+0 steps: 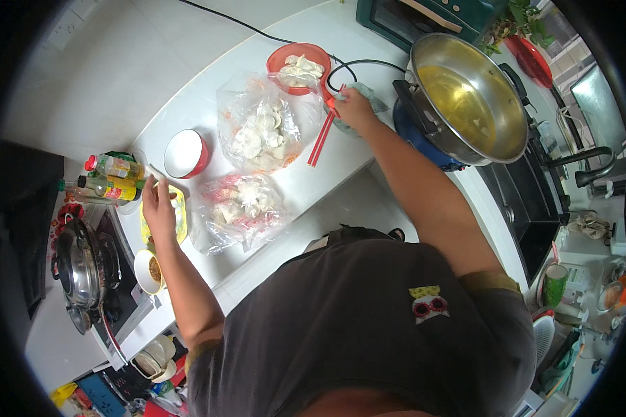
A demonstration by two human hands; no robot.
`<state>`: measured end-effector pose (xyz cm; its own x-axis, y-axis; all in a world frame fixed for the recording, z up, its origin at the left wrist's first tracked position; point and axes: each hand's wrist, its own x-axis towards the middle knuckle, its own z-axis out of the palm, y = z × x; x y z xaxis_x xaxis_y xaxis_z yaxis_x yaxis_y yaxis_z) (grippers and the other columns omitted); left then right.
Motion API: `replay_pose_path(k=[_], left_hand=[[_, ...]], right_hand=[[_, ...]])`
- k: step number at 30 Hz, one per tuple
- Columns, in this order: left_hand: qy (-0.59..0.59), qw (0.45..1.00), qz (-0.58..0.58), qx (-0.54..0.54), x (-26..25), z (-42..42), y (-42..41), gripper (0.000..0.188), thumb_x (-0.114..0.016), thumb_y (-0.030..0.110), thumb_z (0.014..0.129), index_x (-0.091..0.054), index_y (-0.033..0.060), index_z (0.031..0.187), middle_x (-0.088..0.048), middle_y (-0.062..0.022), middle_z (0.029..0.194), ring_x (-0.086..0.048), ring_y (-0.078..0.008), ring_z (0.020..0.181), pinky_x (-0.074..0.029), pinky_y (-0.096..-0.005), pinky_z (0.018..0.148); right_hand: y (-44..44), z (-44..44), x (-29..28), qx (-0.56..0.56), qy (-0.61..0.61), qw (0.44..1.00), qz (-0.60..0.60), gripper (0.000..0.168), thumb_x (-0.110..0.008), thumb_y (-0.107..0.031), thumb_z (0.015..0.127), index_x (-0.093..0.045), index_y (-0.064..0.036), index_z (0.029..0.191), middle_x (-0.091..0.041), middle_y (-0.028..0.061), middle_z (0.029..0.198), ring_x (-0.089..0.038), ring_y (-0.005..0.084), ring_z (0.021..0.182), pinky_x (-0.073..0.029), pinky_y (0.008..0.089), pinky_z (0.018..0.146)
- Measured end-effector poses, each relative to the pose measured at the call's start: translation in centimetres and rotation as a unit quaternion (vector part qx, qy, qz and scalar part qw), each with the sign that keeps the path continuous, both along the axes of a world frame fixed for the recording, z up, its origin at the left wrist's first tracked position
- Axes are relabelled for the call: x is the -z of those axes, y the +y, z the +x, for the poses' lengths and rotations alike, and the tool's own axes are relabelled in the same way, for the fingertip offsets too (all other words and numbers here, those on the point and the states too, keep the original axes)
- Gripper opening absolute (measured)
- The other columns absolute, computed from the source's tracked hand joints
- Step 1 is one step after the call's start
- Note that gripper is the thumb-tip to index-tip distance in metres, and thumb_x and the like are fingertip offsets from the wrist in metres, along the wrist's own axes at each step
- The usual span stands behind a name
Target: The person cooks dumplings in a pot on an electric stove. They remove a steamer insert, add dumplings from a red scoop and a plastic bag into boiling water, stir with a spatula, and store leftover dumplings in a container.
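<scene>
My left hand [159,206] is over a yellow patterned tray [181,213], its fingers at a pale, slender thing whose kind I cannot tell. My right hand [350,107] grips the orange-red handle of a round colander or strainer [272,62] holding pale dumplings [301,70]. Red chopsticks [321,139] lie by that hand, beside a grey-green cloth [370,95]. Between the hands are two clear plastic bags, one with white dumplings or sliced food [261,133], the other [242,206] with similar pale pieces. A red bowl with a white inside [183,154] stands near them.
At the right, a large steel pot [464,99] with yellowish liquid sits tilted in view on a blue base [420,135]. Bottles [107,187] stand at the left, near a bowl of brown seasoning [148,271] and a lidded pan [81,263]. A black cable crosses the counter's back.
</scene>
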<state>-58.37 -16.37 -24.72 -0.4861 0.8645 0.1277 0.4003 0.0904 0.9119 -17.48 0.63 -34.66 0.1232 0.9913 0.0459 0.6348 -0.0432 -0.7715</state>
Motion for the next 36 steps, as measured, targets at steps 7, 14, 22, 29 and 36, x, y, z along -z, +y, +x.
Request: replay_pose_path(k=[7,14,22,29,36], left_hand=[[-0.041,0.998,0.039,-0.024,-0.4,1.2,-8.7,0.032,-0.052,0.024,0.092,-0.055,0.0032,0.116,-0.062,-0.0043,0.103,-0.057,-0.0082,0.075,-0.041,-0.0202,0.060],[-0.036,0.996,0.063,-0.046,-0.2,1.4,-12.8,0.029,-0.052,0.020,0.092,-0.055,0.0012,0.114,-0.063,-0.0064,0.100,-0.057,-0.0086,0.075,-0.041,-0.0202,0.064],[-0.056,0.996,0.070,0.013,0.6,3.4,-11.1,0.026,-0.054,0.017,0.091,-0.058,-0.0013,0.109,-0.062,-0.0096,0.097,-0.056,-0.0102,0.074,-0.045,-0.0230,0.070],[-0.009,0.987,0.131,0.098,-1.3,7.6,-8.3,0.023,-0.054,0.014,0.090,-0.058,-0.0026,0.106,-0.062,-0.0105,0.096,-0.058,-0.0129,0.077,-0.047,-0.0247,0.071],[0.050,0.974,0.101,0.195,-1.9,14.0,-6.5,0.020,-0.055,0.012,0.089,-0.060,-0.0016,0.103,-0.061,-0.0102,0.091,-0.057,-0.0148,0.077,-0.045,-0.0263,0.071]], right_hand=[[2.0,-4.1,-2.5,-0.042,0.261,0.925,-0.273,0.025,-0.066,-0.029,0.081,-0.058,-0.008,0.092,-0.056,0.0048,0.071,-0.057,0.0126,0.061,-0.044,0.0275,0.046],[3.0,-5.9,-5.4,-0.056,0.370,0.892,-0.252,0.013,-0.056,-0.016,0.085,-0.052,-0.005,0.078,-0.052,0.0023,0.063,-0.045,0.0095,0.045,-0.028,0.0225,0.035],[-1.8,-1.8,-18.1,-0.150,0.458,0.872,-0.079,0.012,-0.058,-0.014,0.083,-0.050,-0.005,0.082,-0.054,0.0029,0.061,-0.049,0.0089,0.045,-0.034,0.0217,0.035],[-12.1,8.1,-27.8,-0.169,0.447,0.876,-0.066,0.015,-0.056,-0.016,0.086,-0.054,-0.003,0.093,-0.058,0.0035,0.071,-0.050,0.0082,0.045,-0.036,0.0190,0.037],[-19.6,20.1,-27.7,0.005,0.205,0.973,-0.104,0.024,-0.056,-0.011,0.086,-0.051,-0.003,0.107,-0.053,0.0000,0.065,-0.044,0.0036,0.041,-0.032,0.0169,0.035]])
